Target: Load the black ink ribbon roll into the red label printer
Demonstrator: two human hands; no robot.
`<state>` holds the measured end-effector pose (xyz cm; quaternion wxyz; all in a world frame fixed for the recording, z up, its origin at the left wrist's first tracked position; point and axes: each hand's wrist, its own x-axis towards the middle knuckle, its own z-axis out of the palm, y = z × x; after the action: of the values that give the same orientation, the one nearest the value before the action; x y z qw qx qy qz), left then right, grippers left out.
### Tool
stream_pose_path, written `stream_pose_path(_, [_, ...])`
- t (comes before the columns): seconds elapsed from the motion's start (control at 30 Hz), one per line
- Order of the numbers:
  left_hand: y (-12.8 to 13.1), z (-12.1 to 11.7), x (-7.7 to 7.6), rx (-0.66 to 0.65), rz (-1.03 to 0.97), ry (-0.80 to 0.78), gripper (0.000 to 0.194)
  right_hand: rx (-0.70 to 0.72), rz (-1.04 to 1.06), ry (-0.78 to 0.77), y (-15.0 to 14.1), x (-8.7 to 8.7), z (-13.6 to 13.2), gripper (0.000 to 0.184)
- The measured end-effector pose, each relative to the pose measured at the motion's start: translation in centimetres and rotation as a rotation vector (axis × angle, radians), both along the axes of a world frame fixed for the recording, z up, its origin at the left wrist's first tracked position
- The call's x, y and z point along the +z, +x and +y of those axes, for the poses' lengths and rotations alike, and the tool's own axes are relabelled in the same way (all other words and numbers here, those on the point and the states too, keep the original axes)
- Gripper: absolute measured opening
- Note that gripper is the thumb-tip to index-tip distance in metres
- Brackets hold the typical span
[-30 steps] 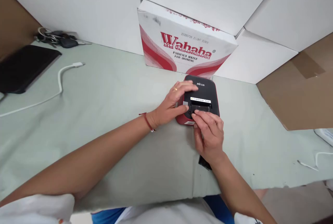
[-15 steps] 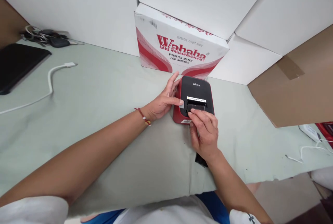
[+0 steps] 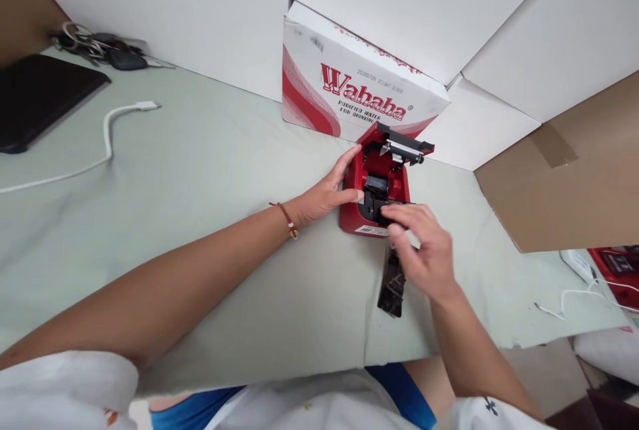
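Observation:
A red and black label printer [image 3: 349, 222] sits on the cloth-covered table with its lid [image 3: 407, 144] raised. Inside the bay, a dark, shiny roll [image 3: 377, 182] shows. My left hand [image 3: 327, 196] grips the printer's left side, thumb over the front left corner and fingers along the wall. Slightly blurred, my right hand [image 3: 424, 243] is at the front right of the printer, its fingers stretched over the front edge and the thumb apart. Below the printer's front lies a crinkled black strip [image 3: 392, 290]; my right hand partly hides its upper end.
A Wahaha water carton [image 3: 367, 97] stands right behind the printer, against white boxes [image 3: 399, 4]. Keys [image 3: 117, 54], a black flat device [image 3: 44, 104] and a white cable [image 3: 107, 140] lie at left. At right are a brown carton [image 3: 564, 177] and another cable [image 3: 564, 297].
The printer's lid has swung up and back, exposing the inside. My right hand has shifted right from the lid, and more of the black strip shows. My left hand keeps its hold.

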<state>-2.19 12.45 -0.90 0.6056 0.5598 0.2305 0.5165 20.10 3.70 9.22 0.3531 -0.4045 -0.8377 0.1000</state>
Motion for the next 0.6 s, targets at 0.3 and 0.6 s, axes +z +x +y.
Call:
stream_pose_path(0.3, [-0.1,0.0,0.1,0.020,0.014,-0.032,0.107,-0.196,-0.851,-0.404,-3.4,4.9,10.0,0.035])
stream_pose_path(0.6, [-0.3,0.1,0.1,-0.026,0.004,-0.078,0.101,-0.265,-1.012,-0.438,-5.6,4.5,10.7,0.023])
